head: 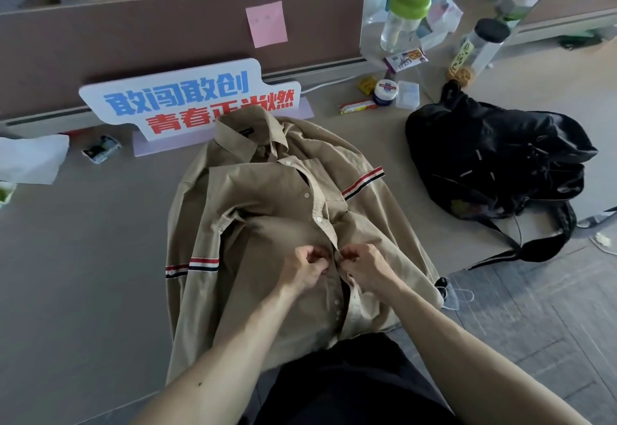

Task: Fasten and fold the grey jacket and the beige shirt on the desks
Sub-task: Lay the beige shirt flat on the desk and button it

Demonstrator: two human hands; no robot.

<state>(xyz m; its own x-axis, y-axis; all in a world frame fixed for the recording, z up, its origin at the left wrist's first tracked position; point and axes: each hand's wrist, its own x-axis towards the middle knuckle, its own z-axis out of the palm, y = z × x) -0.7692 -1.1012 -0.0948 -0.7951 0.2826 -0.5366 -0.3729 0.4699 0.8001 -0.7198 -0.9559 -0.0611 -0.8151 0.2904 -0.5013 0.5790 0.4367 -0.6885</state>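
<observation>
Shirt [267, 224] lies flat, front up, on tabletop [100, 257] so the placket meets. Left hand [305, 266] and right hand [362, 266]: each grip pinched on a placket edge mid-front, buttoning. Jacket not visible.

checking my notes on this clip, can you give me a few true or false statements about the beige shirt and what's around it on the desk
1. Both bare hands, left hand and right hand, pinch the front placket of the beige cotton shirt. True.
2. The shirt is already folded into a neat square. False: it lies spread open, sleeves out.
3. A black fabric bag lies on the desk right of the shirt. True.
4. The pink sticky note is stuck on the shirt collar. False: it is on the brown partition panel.
5. The sleeves carry red, white and dark stripes. True.
</observation>
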